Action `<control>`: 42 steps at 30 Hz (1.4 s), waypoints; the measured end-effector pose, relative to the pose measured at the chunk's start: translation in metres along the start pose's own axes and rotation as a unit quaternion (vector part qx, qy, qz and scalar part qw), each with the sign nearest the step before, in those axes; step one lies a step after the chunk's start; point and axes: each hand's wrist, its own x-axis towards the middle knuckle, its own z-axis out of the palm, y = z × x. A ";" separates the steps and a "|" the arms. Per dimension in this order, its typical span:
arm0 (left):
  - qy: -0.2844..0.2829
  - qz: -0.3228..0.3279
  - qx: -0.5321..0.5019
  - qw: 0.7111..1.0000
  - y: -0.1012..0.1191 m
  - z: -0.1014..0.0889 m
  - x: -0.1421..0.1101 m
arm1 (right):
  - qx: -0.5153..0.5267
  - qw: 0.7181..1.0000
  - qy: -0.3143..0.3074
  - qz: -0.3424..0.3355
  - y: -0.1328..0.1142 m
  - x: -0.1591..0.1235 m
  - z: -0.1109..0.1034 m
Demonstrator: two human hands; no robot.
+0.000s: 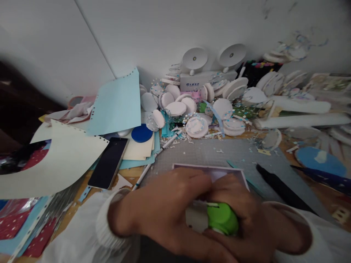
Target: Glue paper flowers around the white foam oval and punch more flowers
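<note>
In the lower middle, my two hands close together around a small paper punch (223,218) with a bright green top and a pale grey body. My left hand (167,208) curls over its grey side, thumb below and fingers above. My right hand (244,212) wraps round the green side, fingers bent. Both hands are slightly blurred, and most fingertips are hidden. Just beyond them, a pale sheet or shallow tray (233,171) with a light rim lies partly covered by my hands. Whether either hand touches it, I cannot tell.
A grey cutting mat (192,151) carries paper scraps, a black pen-like tool (279,186) and a white pen (167,142). Left are a phone (108,163), a blue disc (142,133) and hole-edged paper (117,102). Several white discs (175,108) crowd the back.
</note>
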 end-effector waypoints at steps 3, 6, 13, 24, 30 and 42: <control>0.010 0.082 -0.025 0.996 -0.014 0.008 0.003 | 0.033 0.999 0.022 -0.009 0.003 -0.005 0.007; 0.026 0.090 -0.022 0.995 -0.025 0.014 0.004 | 0.045 0.999 0.016 -0.006 0.005 -0.005 0.010; -0.055 -0.041 -0.010 0.998 -0.013 -0.009 0.002 | 0.022 0.999 0.016 0.046 0.003 0.008 -0.003; -0.097 -0.067 -0.007 0.993 -0.001 -0.026 -0.007 | -0.083 0.994 0.043 0.059 0.001 0.010 -0.008; -0.039 -0.091 0.004 0.995 0.011 -0.026 -0.010 | -0.141 0.987 -0.005 0.073 0.004 0.010 -0.011; 0.050 -0.199 0.015 0.979 0.003 -0.006 -0.006 | -0.212 0.975 -0.014 0.069 0.005 0.009 -0.005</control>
